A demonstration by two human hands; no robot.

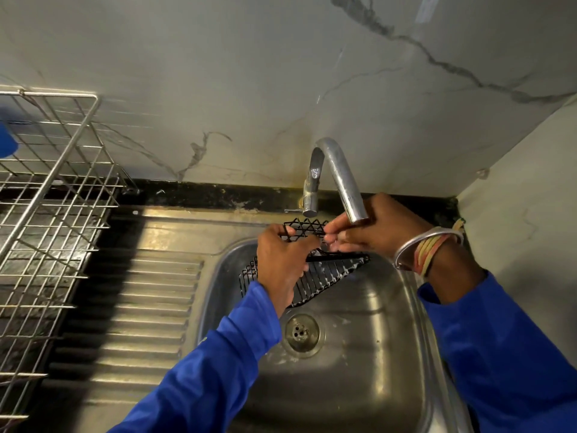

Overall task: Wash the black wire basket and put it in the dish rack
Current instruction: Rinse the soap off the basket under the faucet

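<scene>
Both left hand (281, 264) and right hand (374, 232) grip the black wire basket (327, 278) below faucet (338, 171)

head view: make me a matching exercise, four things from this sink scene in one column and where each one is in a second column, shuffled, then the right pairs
Things
1. black wire basket
2. dish rack
3. drain
4. metal bangle

Places
a. on the far left, beside the ribbed drainboard
b. around the wrist of the right hand
c. gripped by the left hand, above the sink bowl
d. set in the floor of the sink bowl

Pairs: 1-c, 2-a, 3-d, 4-b
</scene>
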